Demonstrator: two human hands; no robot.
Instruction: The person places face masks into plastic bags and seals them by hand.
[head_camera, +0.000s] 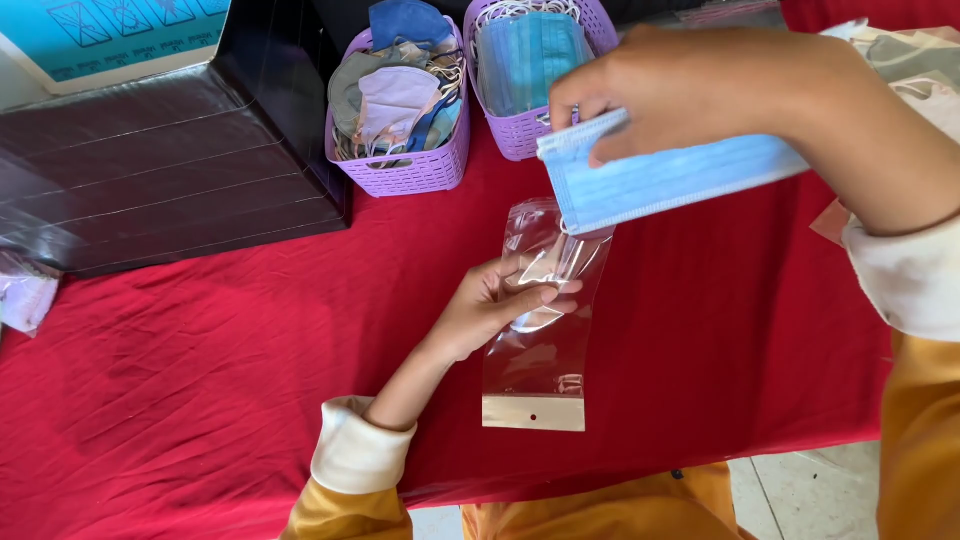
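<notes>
1. the red cloth (200, 380) covers the table; two purple baskets (410, 170) of masks stand at its far edge.
2. the blue mask (670, 180) hangs just above the bag's mouth. it looks light, soft and floppy, best pinched along its top edge.
3. the clear bag (540, 370) lies flat on the cloth, thin and slippery.
4. the right hand (690, 85) is closed on the mask's upper edge.
5. the left hand (495, 305) pinches the bag near its opening, fingers narrow.

I see two baskets (400, 170) side by side at the bench's (200, 380) far edge, a box (150, 170) to their left, a bag (540, 330) lying nearer me.
</notes>
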